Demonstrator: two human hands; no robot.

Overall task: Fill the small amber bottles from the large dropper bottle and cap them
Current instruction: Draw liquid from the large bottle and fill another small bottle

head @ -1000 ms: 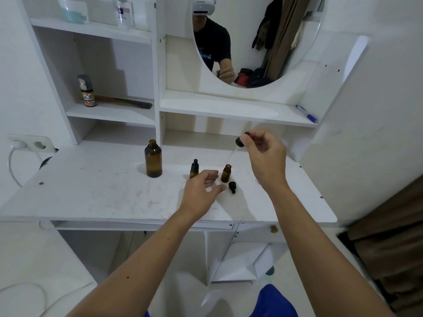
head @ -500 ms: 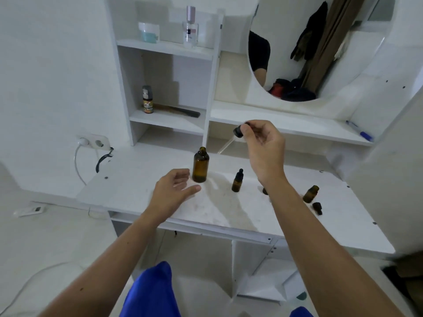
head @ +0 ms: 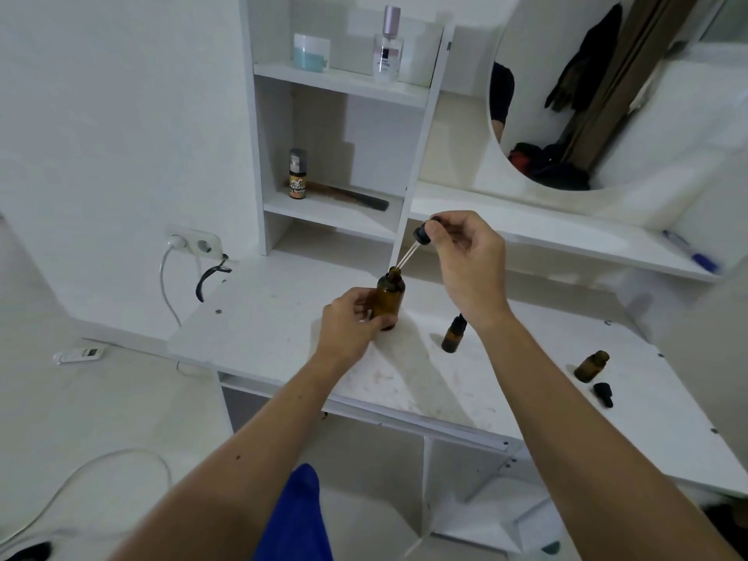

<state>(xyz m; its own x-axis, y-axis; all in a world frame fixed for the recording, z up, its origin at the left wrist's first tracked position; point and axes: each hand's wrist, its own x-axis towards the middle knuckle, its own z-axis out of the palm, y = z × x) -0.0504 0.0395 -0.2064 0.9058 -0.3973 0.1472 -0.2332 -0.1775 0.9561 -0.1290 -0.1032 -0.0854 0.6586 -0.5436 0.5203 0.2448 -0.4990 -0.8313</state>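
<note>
The large amber bottle stands uncapped on the white desk. My left hand grips its lower body. My right hand pinches the black bulb of the dropper; its glass tube slants down with the tip at the large bottle's mouth. A small capped amber bottle stands just right of the large one, partly behind my right wrist. Farther right stands a small amber bottle without a cap, and a loose black cap lies beside it.
Shelves behind the desk hold a small labelled bottle, a comb, a jar and a perfume bottle. A round mirror hangs at right, a blue pen below it. A wall socket with cables sits left.
The view swung left. My left hand left the small bottles and took hold of the large bottle. My right hand carried the dropper left until its tip reached the large bottle's mouth.
</note>
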